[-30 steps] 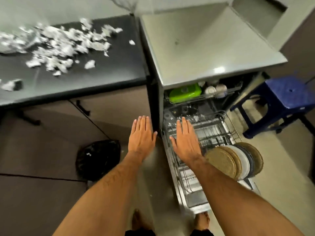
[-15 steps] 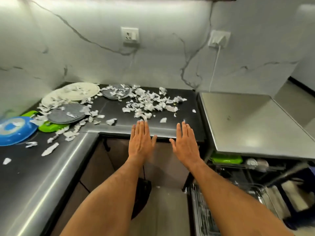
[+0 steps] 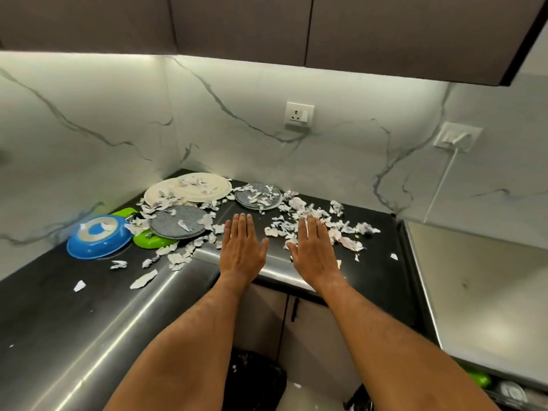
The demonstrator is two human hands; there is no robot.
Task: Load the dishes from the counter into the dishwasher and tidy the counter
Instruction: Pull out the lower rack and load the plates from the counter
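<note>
Both flat, empty, the left hand (image 3: 242, 251) and right hand (image 3: 315, 254) hover over the dark glossy worktop's (image 3: 59, 315) front edge, beside scattered torn white paper scraps (image 3: 308, 216).

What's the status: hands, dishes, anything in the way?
Left hand and right hand open, flat above the counter, holding nothing. Plates and blue dish not yet loaded. Torn paper scraps litter dishes and counter.

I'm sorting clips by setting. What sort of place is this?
Most likely a home kitchen: a dark counter in a corner under wall cabinets, dirty plates strewn with paper scraps, and a wall socket above.
</note>
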